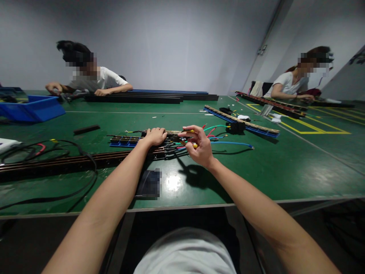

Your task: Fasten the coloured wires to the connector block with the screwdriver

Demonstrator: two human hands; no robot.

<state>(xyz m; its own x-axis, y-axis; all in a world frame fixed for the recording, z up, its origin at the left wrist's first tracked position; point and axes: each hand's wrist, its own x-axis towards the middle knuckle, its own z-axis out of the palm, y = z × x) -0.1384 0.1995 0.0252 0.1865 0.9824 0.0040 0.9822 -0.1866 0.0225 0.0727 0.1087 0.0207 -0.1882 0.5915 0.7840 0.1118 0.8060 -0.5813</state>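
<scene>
My left hand [155,136] lies fingers curled on a short blue-and-black rail piece [125,141] in the middle of the green table [256,171], pressing it down. My right hand [198,146] is closed round a small yellow-handled tool [194,145], its tip against the rail's end where several coloured wires [225,142] (green, red, blue) come out. A long black rail [57,163] runs leftwards just in front of the short one.
A black cable loop [71,167] lies at the left. A blue bin [31,108] stands far left. Another blue rail [242,121] lies to the right. Two other people sit at the far side with long black rails [142,98]. A dark flat object [149,183] lies near the front edge.
</scene>
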